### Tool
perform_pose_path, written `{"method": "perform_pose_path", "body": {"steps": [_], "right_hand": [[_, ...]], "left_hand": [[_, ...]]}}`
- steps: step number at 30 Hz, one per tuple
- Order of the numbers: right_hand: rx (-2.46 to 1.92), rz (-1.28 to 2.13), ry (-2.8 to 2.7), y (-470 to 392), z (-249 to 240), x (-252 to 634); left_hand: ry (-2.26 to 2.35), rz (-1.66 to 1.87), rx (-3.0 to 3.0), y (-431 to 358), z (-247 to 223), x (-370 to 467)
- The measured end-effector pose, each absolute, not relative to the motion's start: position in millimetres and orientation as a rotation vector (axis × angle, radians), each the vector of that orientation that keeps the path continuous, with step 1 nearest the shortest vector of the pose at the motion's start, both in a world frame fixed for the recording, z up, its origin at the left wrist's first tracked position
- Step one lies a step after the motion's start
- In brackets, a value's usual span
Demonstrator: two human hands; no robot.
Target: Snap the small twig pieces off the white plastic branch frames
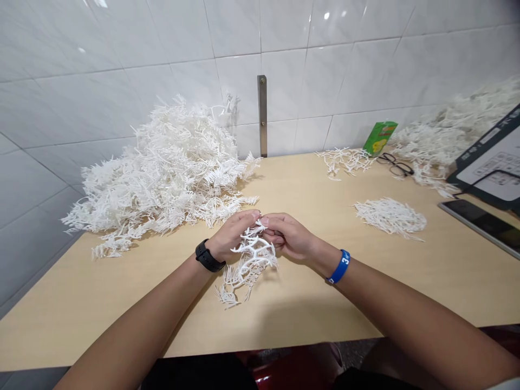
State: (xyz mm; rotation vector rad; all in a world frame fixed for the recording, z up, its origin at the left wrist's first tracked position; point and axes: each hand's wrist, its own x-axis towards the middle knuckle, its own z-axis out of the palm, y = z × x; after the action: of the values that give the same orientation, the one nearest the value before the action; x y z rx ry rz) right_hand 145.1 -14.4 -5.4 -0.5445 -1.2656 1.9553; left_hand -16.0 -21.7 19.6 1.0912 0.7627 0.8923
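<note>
Both hands meet over the middle of the table, closed on one white branching plastic sprig (255, 252). My left hand (235, 232) pinches its upper end between thumb and fingers; a black band circles that wrist. From the right, my right hand (290, 234) pinches the same end, its fingertips close to the left thumb. The sprig hangs toward me, its forked stems and fine needle-like tips spread below the hands. Behind the left hand rises a large heap of similar white sprigs (170, 168). Exactly what the fingertips cover is hidden.
A flat pile of thin white pieces (390, 216) lies on the table (309, 325) to the right. Bare branched stems (345, 161), a green box (380, 138), glasses (396, 164), another white heap (459, 130), a phone (483, 222) and a dark-framed panel (491, 162) stand beyond.
</note>
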Motion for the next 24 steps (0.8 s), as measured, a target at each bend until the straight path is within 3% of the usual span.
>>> {"method": "perform_pose_path", "body": {"steps": [7,12,18,24], "right_hand": [[-0.465,2.031,-1.024,-18.8,5.6,144.0],[-0.579,2.158,-1.003,-11.7,-1.0,142.1],[-0.806,1.862,-1.186,-14.4,-7.3,135.7],[-0.666,1.825,-1.289,-14.9,-7.0,136.2]], "left_hand": [[0.551,0.942,0.952,-10.6,19.5,-22.1],[0.707,0.922,1.06,-13.1,19.9,-19.7],[0.912,0.97,1.196,-12.3,13.2,-16.2],[0.877,0.99,1.041,-14.3,12.3,-13.8]]}}
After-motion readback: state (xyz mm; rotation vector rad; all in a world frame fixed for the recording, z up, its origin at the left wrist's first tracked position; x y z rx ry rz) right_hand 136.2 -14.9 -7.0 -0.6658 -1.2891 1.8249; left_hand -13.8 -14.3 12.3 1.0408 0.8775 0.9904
